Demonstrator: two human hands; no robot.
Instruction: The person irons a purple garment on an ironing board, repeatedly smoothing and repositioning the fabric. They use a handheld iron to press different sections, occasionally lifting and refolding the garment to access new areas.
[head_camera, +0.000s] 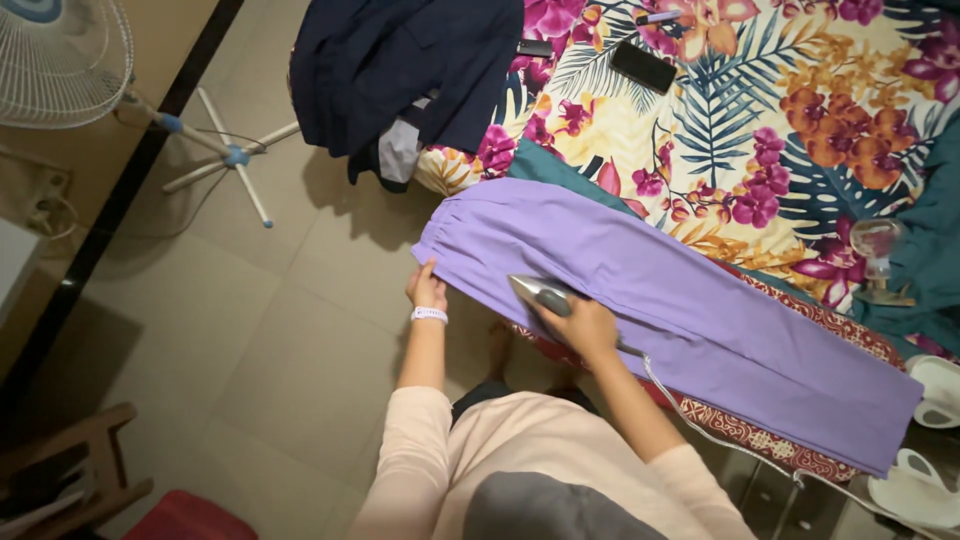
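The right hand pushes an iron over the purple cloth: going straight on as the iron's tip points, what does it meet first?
Only more purple cloth, up to its gathered end. The right hand and iron point there; past that edge lies the floor, seemingly.

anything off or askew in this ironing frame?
Mostly tidy. The purple garment lies flat under the iron. One oddity: a dark navy garment is heaped at the bed's corner, partly hanging over the edge toward the floor.

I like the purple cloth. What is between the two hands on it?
In the head view, only smooth purple cloth lies between the left hand at its edge and the right hand gripping the iron.
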